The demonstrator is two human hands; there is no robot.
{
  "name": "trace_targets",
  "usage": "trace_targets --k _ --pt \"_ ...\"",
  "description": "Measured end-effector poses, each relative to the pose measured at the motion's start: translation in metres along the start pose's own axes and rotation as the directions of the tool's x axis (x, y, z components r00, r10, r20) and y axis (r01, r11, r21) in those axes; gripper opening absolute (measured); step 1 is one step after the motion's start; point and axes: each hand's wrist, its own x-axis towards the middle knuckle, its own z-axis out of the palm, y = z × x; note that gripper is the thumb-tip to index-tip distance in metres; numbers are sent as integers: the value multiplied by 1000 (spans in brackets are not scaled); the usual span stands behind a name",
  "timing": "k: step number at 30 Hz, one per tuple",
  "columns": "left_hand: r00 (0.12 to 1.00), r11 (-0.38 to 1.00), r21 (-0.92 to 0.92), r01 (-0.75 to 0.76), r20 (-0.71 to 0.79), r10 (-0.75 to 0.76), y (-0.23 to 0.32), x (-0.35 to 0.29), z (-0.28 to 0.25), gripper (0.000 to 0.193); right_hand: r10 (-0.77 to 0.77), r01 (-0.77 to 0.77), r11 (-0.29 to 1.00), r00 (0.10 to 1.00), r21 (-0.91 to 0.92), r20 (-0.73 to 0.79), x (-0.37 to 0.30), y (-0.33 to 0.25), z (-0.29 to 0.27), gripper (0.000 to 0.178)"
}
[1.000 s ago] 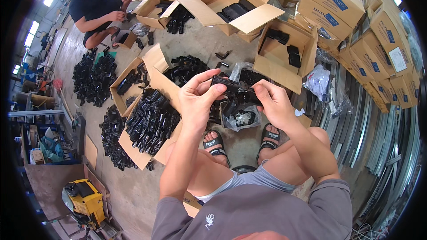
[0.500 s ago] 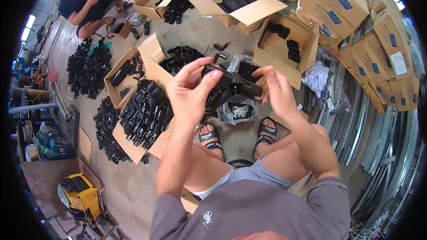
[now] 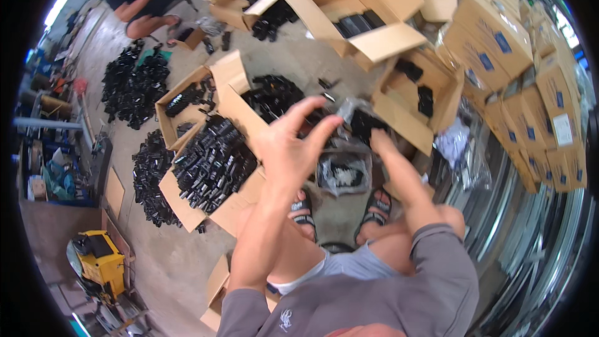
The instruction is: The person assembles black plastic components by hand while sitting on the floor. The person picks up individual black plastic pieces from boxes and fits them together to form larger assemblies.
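Note:
My left hand [image 3: 292,143] is raised in front of me, thumb and forefinger curled round a dark, glossy black part [image 3: 317,118]. Most of that part is hidden behind the fingers, and its kind does not show. My right hand [image 3: 382,142] reaches down to black pieces [image 3: 366,126] in a clear plastic bag, right of the left hand. Its fingertips are lost against the dark pieces. Nearer my feet, a plastic-lined box [image 3: 345,175] holds small pale and black items. Beyond the left hand lies a heap of black parts [image 3: 273,95].
A carton heaped with black parts [image 3: 215,156] stands at left, beside floor piles [image 3: 134,84]. Open cartons [image 3: 387,50] stand farther off. Stacked boxes [image 3: 493,43] and long metal profiles [image 3: 499,224] line the right. Another person [image 3: 146,0] sits far left. A yellow machine [image 3: 103,262] stands lower left.
My right hand has left the black part held between both hands and moved down to the bagged pieces. The left hand has shifted slightly right and lower. The view has tilted.

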Motion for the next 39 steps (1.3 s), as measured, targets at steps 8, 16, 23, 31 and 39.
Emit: trace_targets --k 8,16,23,31,39 --pt "996 995 76 64 57 -69 -6 2 -6 38 7 -7 989 1000 -150 -3 11 -9 33 26" --pt "997 997 25 66 38 -67 -6 5 -9 37 -122 134 947 991 -294 60 22 -5 32 26" --pt "992 993 -64 95 88 -89 -8 3 2 34 -117 174 868 982 -465 149 22 10 20 28" --pt "993 993 -56 107 46 -104 -9 -5 -12 34 -239 267 904 963 -335 123 8 0 8 23" --pt "990 982 -133 136 54 -130 -6 -5 -8 33 -417 422 901 907 102 -68 -34 -32 -77 21"
